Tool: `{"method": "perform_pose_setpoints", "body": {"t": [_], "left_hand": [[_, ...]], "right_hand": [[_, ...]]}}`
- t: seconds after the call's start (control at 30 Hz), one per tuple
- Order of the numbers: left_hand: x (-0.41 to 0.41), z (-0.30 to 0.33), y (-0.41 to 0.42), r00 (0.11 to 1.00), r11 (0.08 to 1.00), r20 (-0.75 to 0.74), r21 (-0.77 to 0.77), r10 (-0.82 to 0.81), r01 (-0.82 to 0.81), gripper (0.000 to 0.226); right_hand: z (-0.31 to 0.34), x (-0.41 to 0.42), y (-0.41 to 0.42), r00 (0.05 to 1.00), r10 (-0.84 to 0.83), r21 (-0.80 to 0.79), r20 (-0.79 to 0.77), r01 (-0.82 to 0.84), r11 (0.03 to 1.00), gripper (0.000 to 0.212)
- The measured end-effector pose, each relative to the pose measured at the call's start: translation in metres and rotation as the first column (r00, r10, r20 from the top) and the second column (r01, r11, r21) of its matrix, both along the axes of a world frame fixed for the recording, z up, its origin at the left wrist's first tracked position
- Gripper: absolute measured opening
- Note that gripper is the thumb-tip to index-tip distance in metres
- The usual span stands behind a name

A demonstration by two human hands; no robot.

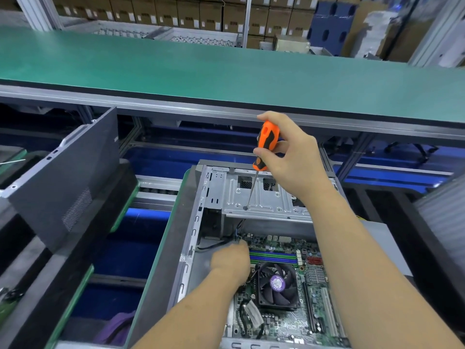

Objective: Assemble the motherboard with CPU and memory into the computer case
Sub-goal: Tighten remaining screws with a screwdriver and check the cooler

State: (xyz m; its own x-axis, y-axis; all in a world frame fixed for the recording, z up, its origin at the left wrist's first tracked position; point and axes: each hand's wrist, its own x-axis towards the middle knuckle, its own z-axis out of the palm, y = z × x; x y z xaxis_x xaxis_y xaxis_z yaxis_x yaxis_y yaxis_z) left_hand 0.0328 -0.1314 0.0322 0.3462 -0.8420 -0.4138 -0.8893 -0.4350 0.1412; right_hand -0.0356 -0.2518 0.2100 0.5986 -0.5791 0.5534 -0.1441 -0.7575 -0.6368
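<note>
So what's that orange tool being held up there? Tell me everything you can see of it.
It is a screwdriver with a chunky orange handle carrying black rubbery-looking inserts, and a thin bare metal shaft. The right hand holds the handle, thumb and fingers wrapped round it. The tool stands nearly upright, leaning slightly, tip pointing down. Its tip appears to meet the silver metal bracket at the far end of the open computer case, at a small dark spot, possibly a screw.

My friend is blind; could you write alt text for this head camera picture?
The right hand holds an orange-and-black screwdriver above an open grey metal computer case, while the left hand reaches onto the green motherboard beside its black cooling fan.
</note>
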Motion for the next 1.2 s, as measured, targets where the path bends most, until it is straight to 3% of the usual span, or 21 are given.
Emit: {"method": "perform_pose_setpoints", "body": {"t": [0.2, 0.33, 0.83, 1.2], "left_hand": [[0.0030, -0.0012, 0.0007, 0.999, 0.999, 0.043, 0.033, 0.025, -0.027, 0.078], [0.0025, -0.0034, 0.0002, 0.999, 0.999, 0.025, 0.033, 0.032, -0.033, 0.077], [0.0048, -0.0046, -0.0056, 0.928, 0.977, -0.304, 0.057, 0.214, -0.206, 0.073], [0.0047, -0.0028, -0.0054, 0.879, 0.963, -0.396, 0.055, 0.264, -0.265, 0.075]], "right_hand": [[-0.0009, 0.0004, -0.0004, 1.000, -0.004, -0.003, 0.004, 0.004, 1.000, 0.054], [-0.0005, 0.0005, -0.0006, 1.000, -0.006, -0.008, -0.002, 0.006, 1.000, 0.056], [0.0010, 0.0004, 0.0023, 1.000, 0.008, -0.024, -0.003, -0.008, 1.000, 0.054], [0.0008, 0.0003, 0.0055, 1.000, 0.016, -0.025, 0.009, -0.015, 1.000, 0.052]]}}
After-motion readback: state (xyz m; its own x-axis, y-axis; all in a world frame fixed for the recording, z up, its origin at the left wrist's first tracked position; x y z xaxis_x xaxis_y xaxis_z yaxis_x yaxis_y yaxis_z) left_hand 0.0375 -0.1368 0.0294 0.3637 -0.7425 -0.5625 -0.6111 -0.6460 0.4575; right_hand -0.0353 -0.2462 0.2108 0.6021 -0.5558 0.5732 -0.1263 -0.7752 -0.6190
